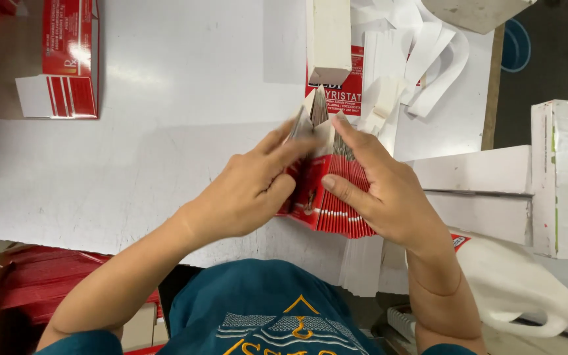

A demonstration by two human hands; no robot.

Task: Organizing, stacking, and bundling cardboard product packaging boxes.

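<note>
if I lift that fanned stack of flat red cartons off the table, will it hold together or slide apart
The fanned stack of flat red cartons would probably slide apart: the sheets look thin and glossy, already splayed. Both the left hand and right hand are clamping it, suggesting it needs squeezing. Likely light, slightly bendy.

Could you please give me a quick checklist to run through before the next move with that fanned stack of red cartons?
1. Left hand grips the stack of flat red cartons: ok, fingers wrap its left side.
2. Right hand supports the stack: ok, thumb across the front, fingers behind.
3. Stack edges even: not ok, the cartons are fanned out.
4. Stack rests on the white table: cannot tell, the hands hide its lower edge.
5. Bare table space beside the hands: ok, open surface to the left.
6. Folded red box out of the way: ok, far left.
</note>
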